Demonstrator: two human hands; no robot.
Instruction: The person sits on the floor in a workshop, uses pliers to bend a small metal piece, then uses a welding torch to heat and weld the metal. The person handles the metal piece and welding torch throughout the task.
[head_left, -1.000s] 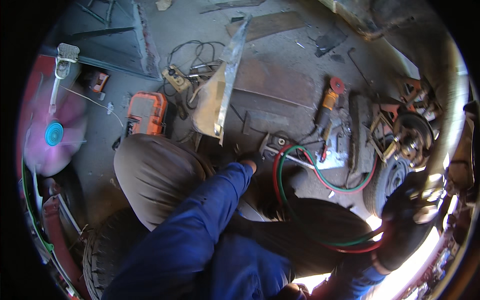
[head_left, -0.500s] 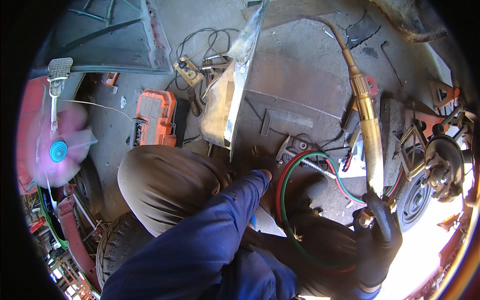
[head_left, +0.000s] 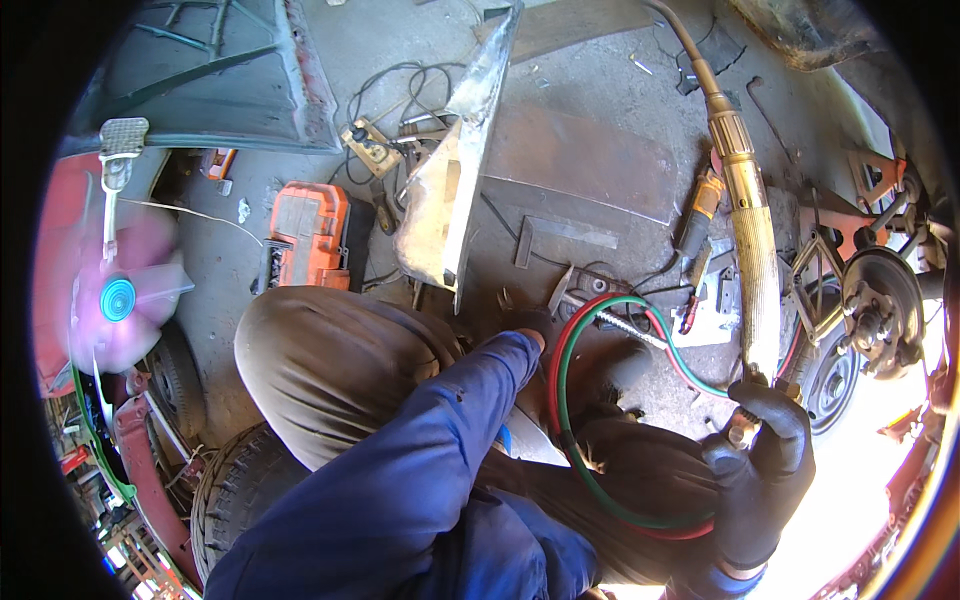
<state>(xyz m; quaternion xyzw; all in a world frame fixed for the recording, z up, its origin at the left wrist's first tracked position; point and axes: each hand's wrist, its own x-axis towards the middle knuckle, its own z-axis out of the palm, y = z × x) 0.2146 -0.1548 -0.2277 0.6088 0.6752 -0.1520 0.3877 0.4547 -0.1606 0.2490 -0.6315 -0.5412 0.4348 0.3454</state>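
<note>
My right hand [head_left: 765, 465], in a black glove, is closed around the lower end of a brass gas welding torch [head_left: 752, 250]. The torch points up and away, its thin bent neck reaching the top of the view. A brass valve knob [head_left: 742, 432] shows beside my thumb. Joined red and green hoses [head_left: 562, 390] loop beside my right leg. My left hand [head_left: 522, 320], dark-gloved and deep in shadow, lies beyond my blue sleeve; its fingers cannot be made out. Close to it stands the lower end of a bent sheet-metal panel [head_left: 478, 170].
An orange-and-grey toolbox [head_left: 310, 235] sits left of the panel, near a power strip [head_left: 370, 148] with tangled cable. A yellow-and-black angle grinder [head_left: 700, 210] and a flat steel sheet [head_left: 580, 160] lie on the floor. At left a pink fan [head_left: 118, 300] spins; a brake disc [head_left: 880, 315] is at right.
The torch in my right hand has shifted slightly right, its tip moving up toward the top edge. The grinder is now more exposed. My left arm has barely moved.
</note>
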